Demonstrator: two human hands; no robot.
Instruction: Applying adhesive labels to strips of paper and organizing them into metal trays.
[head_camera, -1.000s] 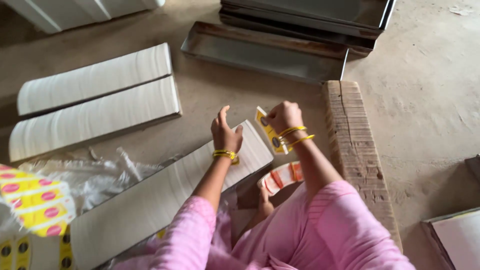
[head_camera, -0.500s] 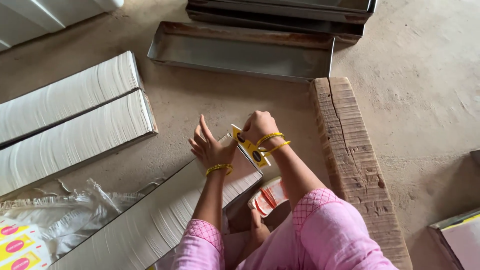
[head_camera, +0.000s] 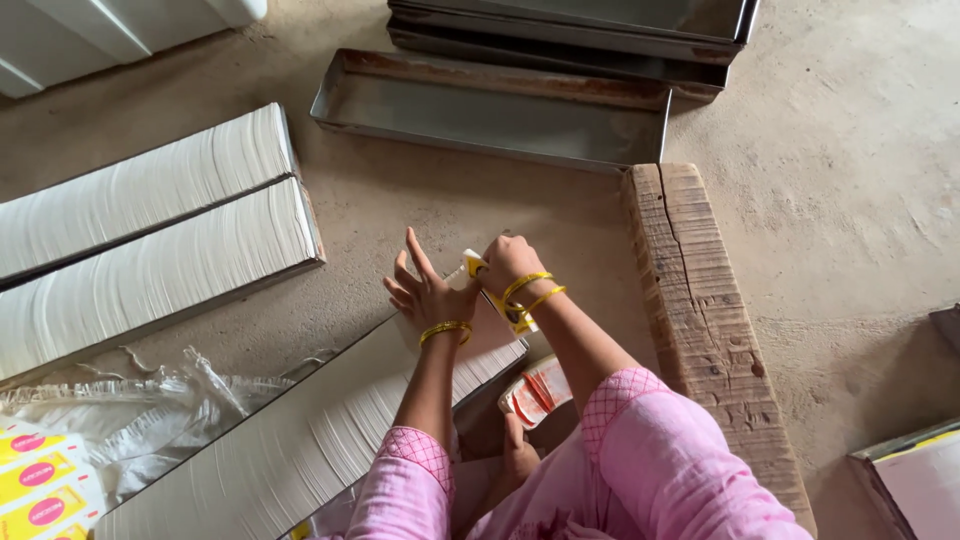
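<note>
On a bare concrete floor, the right hand pinches a yellow paper wrapper while the left hand, fingers spread, rests on a long white paper stack beside a worn wooden beam.

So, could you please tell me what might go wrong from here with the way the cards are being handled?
The right hand grips a yellow card while the left hand presses the end of the long white card stack; if that pressure slips, the row could fan out or topple. The loose red-and-white packs lie close by the foot and could get creased.
</note>
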